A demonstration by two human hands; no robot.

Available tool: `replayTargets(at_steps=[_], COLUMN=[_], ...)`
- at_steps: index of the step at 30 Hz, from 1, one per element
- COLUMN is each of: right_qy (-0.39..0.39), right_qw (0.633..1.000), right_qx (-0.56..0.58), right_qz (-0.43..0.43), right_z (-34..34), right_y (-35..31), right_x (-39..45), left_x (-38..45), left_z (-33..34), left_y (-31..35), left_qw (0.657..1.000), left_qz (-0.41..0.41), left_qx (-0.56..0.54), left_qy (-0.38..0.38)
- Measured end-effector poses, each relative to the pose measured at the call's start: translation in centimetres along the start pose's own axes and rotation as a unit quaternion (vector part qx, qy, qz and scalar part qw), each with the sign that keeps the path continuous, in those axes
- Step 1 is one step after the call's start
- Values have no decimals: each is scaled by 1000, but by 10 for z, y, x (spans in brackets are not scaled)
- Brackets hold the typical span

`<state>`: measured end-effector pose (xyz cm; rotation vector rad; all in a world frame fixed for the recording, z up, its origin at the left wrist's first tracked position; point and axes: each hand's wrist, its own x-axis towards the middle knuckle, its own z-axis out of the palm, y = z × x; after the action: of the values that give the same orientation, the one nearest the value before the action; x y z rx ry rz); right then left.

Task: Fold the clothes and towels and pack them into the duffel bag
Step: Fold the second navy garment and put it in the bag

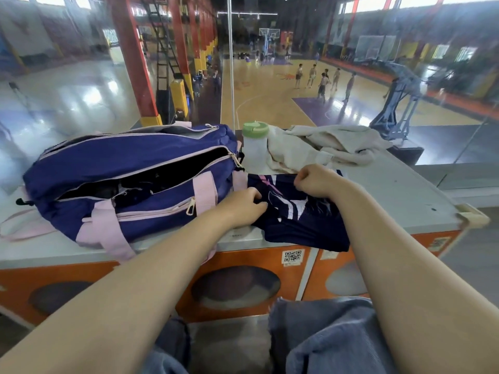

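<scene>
Both hands pinched a navy garment (302, 214) at centre right of the frame: left hand (243, 206) gripped its left edge, right hand (316, 182) bunched its upper edge with curled fingers. Garment lay on the desk (391, 190), lower part draping over the front edge, touching the duffel bag (121, 168), which sat unzipped at centre left. Unfolded beige towel (324, 147) heaped upper right, beside a green-lidded bottle (255, 144). Risk: the overhang could drag the garment off the desk mid-fold; a sweeping arm could tip the bottle.
</scene>
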<state>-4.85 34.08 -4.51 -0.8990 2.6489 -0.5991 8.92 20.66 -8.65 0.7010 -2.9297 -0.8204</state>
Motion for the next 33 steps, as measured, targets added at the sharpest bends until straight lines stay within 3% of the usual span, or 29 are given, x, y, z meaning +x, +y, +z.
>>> replayTargets(at_steps=[3,6,11,18,22,27,33], right_qy=[-16,-109,-137,-146,-150,-153,-151], right_qw=[999,993,985,979,977,974,974], right_qx=[-28,-42,-103,-136,-149,-160,-162], right_qz=[15,10,-29,-28,-34,-37,-46], right_z=[-5,-4,1,5,6,6,3], right_y=[6,4,-6,-10,-10,-12,-17], right_x=[1,0,-5,-4,-3,-3,-4], left_x=[3,6,6,7,9,7,6], left_z=[-2,-3,0,-1,4,8,9], left_y=[-4,-9,-9,-3,0,8,20], left_qw=[996,983,967,967,980,992,983], left_qz=[-61,-119,-121,-104,-77,-33,-35], left_qx=[-50,-139,-222,-231,-180,-122,-175], left_qy=[30,32,22,-7,-19,20,51])
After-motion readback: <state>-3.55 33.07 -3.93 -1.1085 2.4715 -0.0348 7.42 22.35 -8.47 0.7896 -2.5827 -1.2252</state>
